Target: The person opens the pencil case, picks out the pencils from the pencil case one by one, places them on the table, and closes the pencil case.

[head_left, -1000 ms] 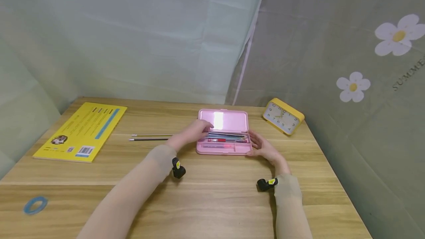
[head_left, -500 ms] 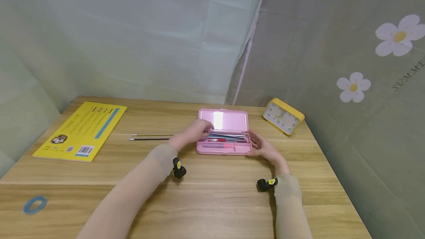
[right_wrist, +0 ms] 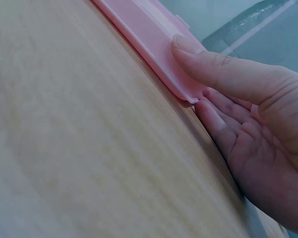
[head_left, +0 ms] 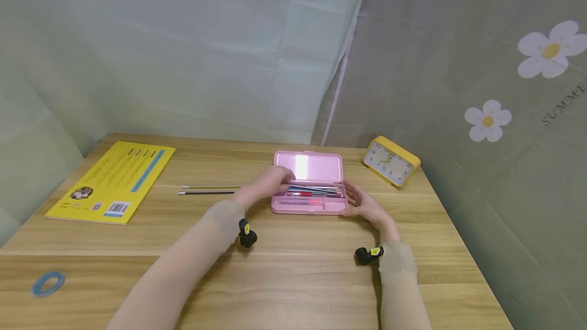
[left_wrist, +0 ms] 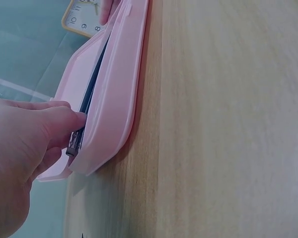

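A pink pencil case (head_left: 304,211) lies with its lid (head_left: 323,167) raised on the wooden table. Several pencils and a red pen (head_left: 300,194) are in it. My left hand (head_left: 268,182) is over the case's left end. In the left wrist view, its thumb and fingers pinch a dark pencil (left_wrist: 88,94) near its eraser end, and the pencil slants along the inside of the case. My right hand (head_left: 367,208) holds the right end of the case, thumb (right_wrist: 188,45) at the front wall and fingers round the end.
Two pencils (head_left: 206,192) lie left of the case, partly behind my left forearm. A yellow book (head_left: 114,177) is at the far left and a blue ring (head_left: 48,283) at the near left. A yellow clock (head_left: 392,162) stands at the back right.
The dark pencil's far end has swung slightly toward the front of the case, so it lies more slanted. Both hands stay nearly where they were.
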{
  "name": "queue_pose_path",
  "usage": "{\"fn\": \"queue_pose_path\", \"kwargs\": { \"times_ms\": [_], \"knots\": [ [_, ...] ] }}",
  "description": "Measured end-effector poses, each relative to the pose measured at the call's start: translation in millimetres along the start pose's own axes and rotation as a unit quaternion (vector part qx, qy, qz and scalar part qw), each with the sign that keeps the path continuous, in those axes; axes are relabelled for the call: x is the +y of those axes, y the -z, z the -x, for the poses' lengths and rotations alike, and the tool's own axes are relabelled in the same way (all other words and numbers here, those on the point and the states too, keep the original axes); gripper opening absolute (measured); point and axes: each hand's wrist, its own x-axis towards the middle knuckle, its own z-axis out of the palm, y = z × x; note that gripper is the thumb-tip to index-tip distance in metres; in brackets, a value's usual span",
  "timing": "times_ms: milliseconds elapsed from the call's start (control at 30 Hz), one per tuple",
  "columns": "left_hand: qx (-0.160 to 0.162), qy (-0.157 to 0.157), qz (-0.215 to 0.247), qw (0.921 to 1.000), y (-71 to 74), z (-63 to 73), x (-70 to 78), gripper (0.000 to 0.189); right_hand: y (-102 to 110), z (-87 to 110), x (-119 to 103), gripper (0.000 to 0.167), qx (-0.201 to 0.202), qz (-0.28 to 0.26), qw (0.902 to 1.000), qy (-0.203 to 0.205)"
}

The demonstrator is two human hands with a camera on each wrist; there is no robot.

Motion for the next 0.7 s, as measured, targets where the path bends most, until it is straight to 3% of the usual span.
{"fn": "queue_pose_path", "kwargs": {
  "times_ms": [700],
  "knots": [
    [0.000,-0.003,-0.002,1.0000,0.9,2.2,4.6,0.024,0.3,1.7,-0.2,0.099,-0.007,0.000,0.9999,0.010]
  ]
}}
